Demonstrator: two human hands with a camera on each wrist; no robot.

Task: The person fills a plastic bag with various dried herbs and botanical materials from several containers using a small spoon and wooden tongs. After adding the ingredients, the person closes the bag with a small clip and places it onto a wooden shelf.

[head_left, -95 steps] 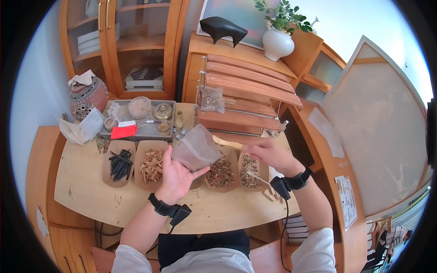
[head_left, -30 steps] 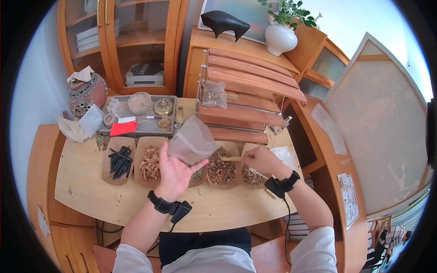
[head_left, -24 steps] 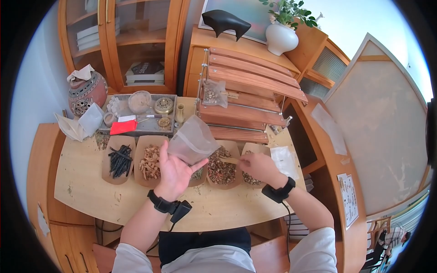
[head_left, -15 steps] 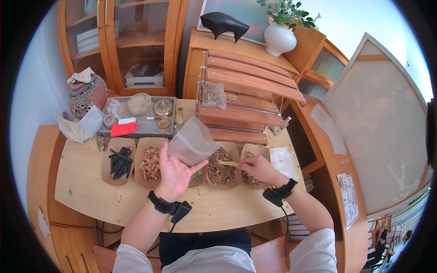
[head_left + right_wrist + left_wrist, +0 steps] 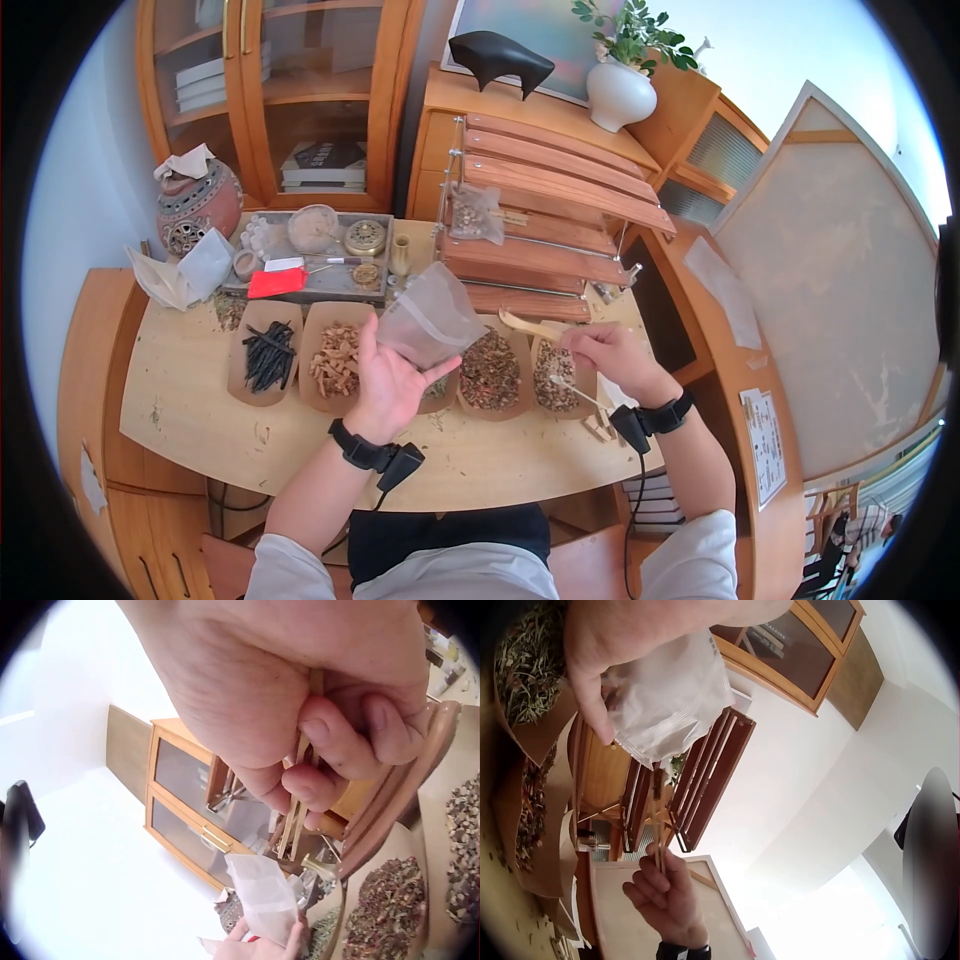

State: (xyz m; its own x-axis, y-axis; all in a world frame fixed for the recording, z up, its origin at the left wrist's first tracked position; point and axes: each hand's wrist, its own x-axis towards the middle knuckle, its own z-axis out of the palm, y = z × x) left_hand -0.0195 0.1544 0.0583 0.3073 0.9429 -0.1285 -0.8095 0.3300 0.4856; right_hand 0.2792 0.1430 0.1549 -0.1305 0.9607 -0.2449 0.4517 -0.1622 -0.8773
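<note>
My left hand (image 5: pixel 390 390), palm up, holds a translucent whitish pouch (image 5: pixel 430 318); its middle fingers are hidden behind the pouch. To the right, my right hand (image 5: pixel 612 352) pinches slim bamboo tongs (image 5: pixel 527 325), whose tip points toward the pouch. Two parallel prongs show in the right wrist view, and the left wrist view has a brown bit (image 5: pixel 658 782) at their tip, close to the pouch's edge. Below the tongs lie a reddish-brown dried mix (image 5: pixel 489 375) and paler chopped pieces (image 5: pixel 553 372), each in a paper tray. Green dried leaves (image 5: pixel 529 671) sit under the left hand.
At the left, more paper trays hold black sticks (image 5: pixel 267 357) and tan chips (image 5: pixel 335 360). A grey tray (image 5: pixel 340 290) with small jars stands behind them. Slatted wooden shelves (image 5: pixel 540 240) rise at the back, with a bag of pieces (image 5: pixel 477 213) on them.
My right hand has risen from the reddish-brown mix and shifted right, lifting the tongs out of that tray toward the pouch's side. The left hand and pouch have barely moved.
</note>
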